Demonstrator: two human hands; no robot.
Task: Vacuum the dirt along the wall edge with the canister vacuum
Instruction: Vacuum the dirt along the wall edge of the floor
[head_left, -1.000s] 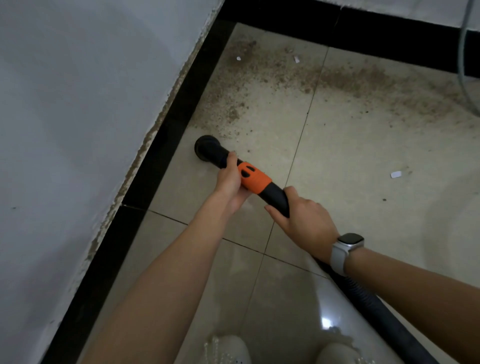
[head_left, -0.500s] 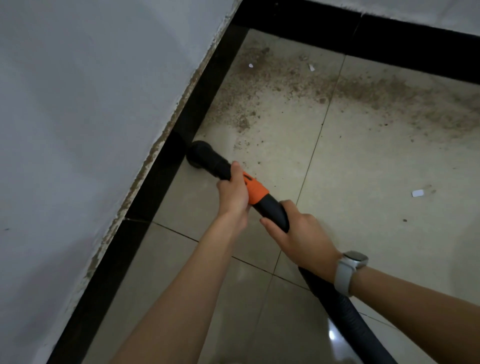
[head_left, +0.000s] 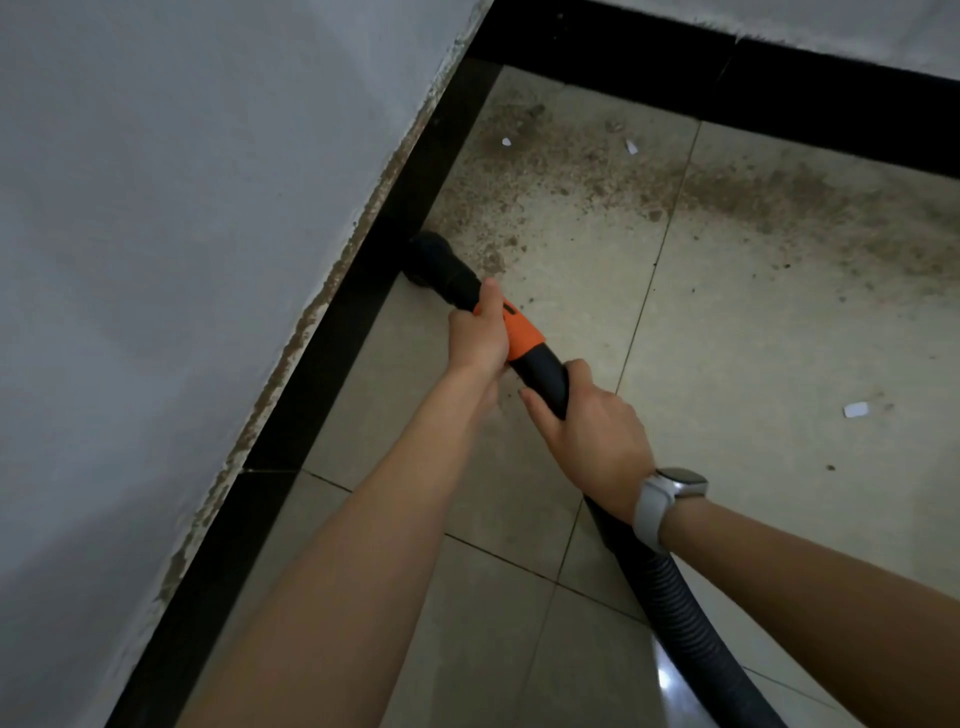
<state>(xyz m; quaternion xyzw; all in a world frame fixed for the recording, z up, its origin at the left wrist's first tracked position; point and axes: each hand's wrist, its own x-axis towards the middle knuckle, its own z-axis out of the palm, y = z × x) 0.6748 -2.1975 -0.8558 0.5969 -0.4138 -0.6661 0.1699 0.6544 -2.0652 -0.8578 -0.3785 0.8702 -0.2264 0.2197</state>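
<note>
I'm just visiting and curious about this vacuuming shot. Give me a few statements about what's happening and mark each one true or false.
1. Both hands hold the vacuum tube. True: the left hand grips by the orange collar, the right hand grips the black part behind it.
2. The nozzle sits in the middle of the floor. False: it is at the black skirting along the wall.
3. All the dirt is gone. False: a band of dirt still lies ahead of the nozzle.
4. A watch is on the right wrist. True.
5. The floor is carpeted. False: it is tiled.
</note>
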